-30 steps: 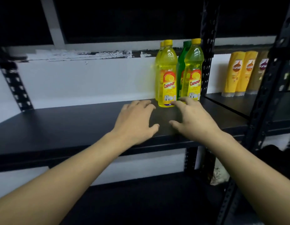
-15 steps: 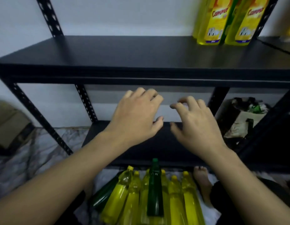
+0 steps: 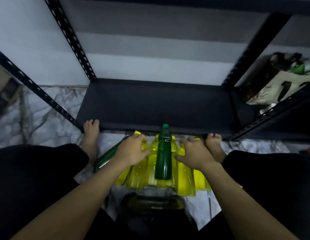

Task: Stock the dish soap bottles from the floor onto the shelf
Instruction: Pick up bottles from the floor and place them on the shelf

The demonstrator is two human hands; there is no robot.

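Lying on the marble-patterned floor (image 3: 38,118) before the black metal shelf (image 3: 150,104), clear yellow plastic dish soap bottles (image 3: 140,177) carry one dark green bottle (image 3: 163,158). The left hand (image 3: 131,151) and right hand (image 3: 194,153) rest spread over yellow bottles on either side; I cannot tell whether they grip.

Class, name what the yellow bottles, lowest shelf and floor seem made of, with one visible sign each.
Yellow bottles: probably clear glossy plastic, translucent. Lowest shelf: likely matte black painted metal, flat even sheen. Floor: marble-look stone or tile, grey veins.

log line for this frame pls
left hand: over yellow bottles | right hand: same | green bottle: atop pile | grasp: unconfirmed
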